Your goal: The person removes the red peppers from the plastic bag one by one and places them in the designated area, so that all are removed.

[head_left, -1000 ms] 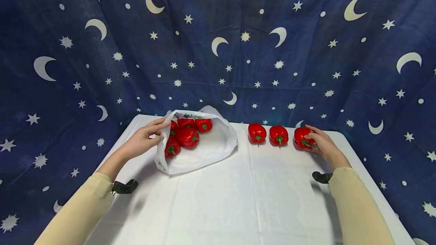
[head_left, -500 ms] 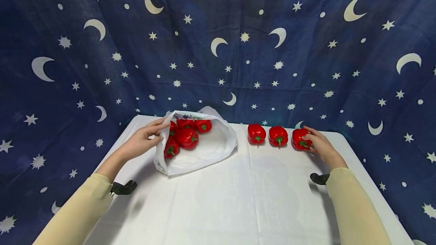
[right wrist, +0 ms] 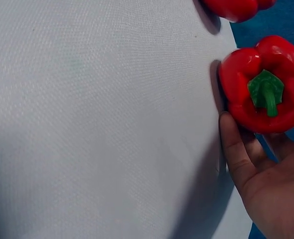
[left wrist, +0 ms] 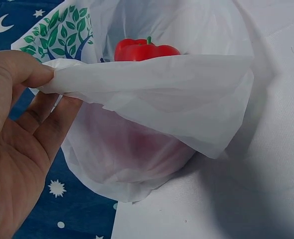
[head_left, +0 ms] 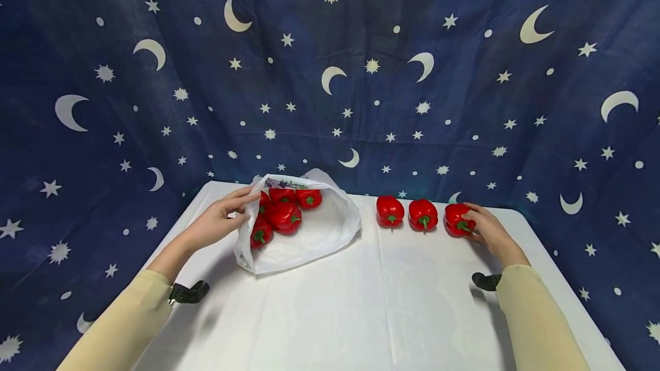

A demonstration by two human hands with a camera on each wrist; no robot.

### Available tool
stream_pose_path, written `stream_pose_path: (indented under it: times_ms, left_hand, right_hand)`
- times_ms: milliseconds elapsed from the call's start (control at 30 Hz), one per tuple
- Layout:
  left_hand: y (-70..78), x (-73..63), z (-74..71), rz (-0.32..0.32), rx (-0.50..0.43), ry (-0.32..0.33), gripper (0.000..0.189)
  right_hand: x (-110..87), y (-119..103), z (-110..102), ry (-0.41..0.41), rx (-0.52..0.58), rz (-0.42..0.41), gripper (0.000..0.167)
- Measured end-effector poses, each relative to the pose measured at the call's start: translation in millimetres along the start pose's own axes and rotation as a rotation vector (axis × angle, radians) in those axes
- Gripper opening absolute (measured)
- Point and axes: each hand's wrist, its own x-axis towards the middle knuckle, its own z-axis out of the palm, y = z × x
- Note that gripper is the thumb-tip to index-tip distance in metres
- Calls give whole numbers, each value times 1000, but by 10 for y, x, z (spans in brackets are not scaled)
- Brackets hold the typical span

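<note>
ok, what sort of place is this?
Likely a staged recording corner: a blue star-and-moon cloth hangs as backdrop, with three red peppers in a row beside a white bag on a white-covered table.

Bare left hand [head_left: 219,222]: at 8 o'clock, pinches the rim of a thin white plastic bag [head_left: 325,233].
Bag contents: five glossy red bell peppers [head_left: 284,218] visible, green-stemmed, from the mouth's 8 to 1 o'clock.
Bare right hand [head_left: 490,231]: at 4 o'clock, grips a blocky red bell pepper [head_left: 455,223].
Row: two loose red bell peppers [head_left: 423,213], apart, at the gripped pepper's 9 o'clock.
</note>
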Motion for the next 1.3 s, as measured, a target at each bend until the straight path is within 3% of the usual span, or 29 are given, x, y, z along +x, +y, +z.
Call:
stream_pose_path:
  times_ms: [467, 667, 1000, 1300]
  left_hand:
    - [-7, -47, -9, 10, 8, 7, 48]
    - [-18, -55, -12, 10, -6, 11, 48]
    - [2, 23, -21, 8, -11, 11, 49]
    - [1, 39, -12, 2, -9, 6, 50]
  right_hand:
    - [28, -5, 51, 23, 12, 21, 76]
    - [-57, -32, 31, 65, 26, 24, 77]
    - [-212, -25, -145, 230, -100, -115, 69]
    - [-364, -135, -161, 250, -105, -287, 60]
